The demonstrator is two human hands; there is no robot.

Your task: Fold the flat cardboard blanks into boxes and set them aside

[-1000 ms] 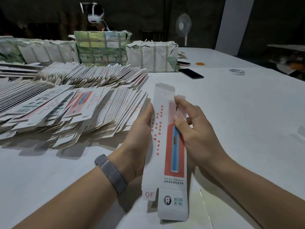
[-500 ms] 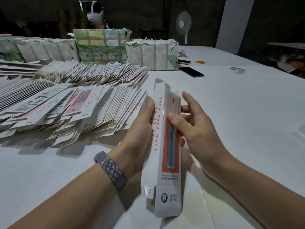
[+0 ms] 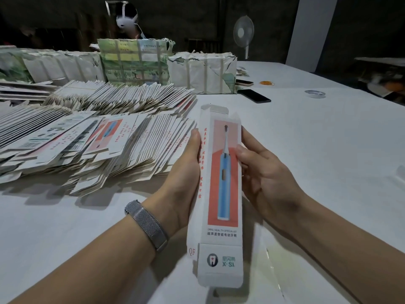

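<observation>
I take this for a packing workshop: a long white table (image 3: 306, 150) heaped with flat printed carton blanks (image 3: 92, 139), taped paper-wrapped bundles (image 3: 202, 72) behind them, a standing fan (image 3: 243, 32) beyond.

White table (image 3: 317, 150) carries fanned flat blanks (image 3: 92, 137), wrapped bundles (image 3: 202, 72), black phone (image 3: 254, 96), tape roll (image 3: 315, 93).

left hand (image 3: 182, 172): gripping from the left, thumb lying along the edge, forearm reaching forward
right hand (image 3: 267, 178): gripping from the right, thumb pressing on top, fingers curling underneath
</observation>
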